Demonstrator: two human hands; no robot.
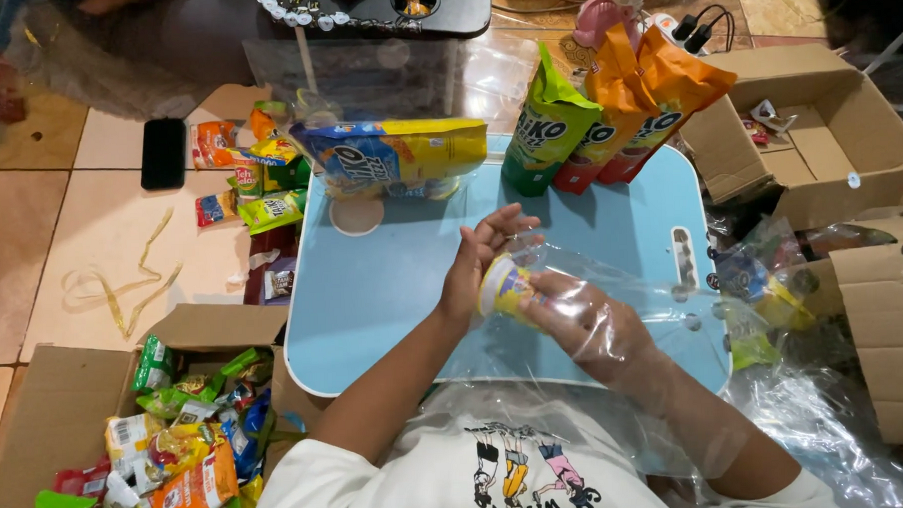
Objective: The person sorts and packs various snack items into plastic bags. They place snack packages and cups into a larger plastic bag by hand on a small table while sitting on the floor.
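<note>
White T-shirt fabric (pixel 499 473) with a printed cartoon of walking figures fills the near edge, worn by the person whose two forearms reach out over a pale blue, round-cornered surface (pixel 393 286). At the middle of that surface, the right hand (pixel 584 324) sits inside a clear, crinkly plastic bag (pixel 653 307), its fingers closed around a small yellow snack cup (pixel 505 287). Left hand (pixel 482 258) is outside the bag, fingers curled over the cup's top and the bag's mouth, gripping both.

Judging by this, the step in hand looks like slipping the cup into the bag. The next move would call for holding the thin film open while the cup slides deeper, since the plastic is limp and clings.

Far across the surface lies a glossy yellow and blue snack bag (pixel 393 158), flat on its side. To its right stand puffy foil pouches, one green (pixel 547 120) and two orange (pixel 656 92), leaning together. Near left, an open cardboard box (pixel 66 398) holds a jumble of small shiny sachets. More brown cardboard boxes (pixel 817 131) sit at the right. A black phone (pixel 163 152) rests on the tiled floor, far left.
</note>
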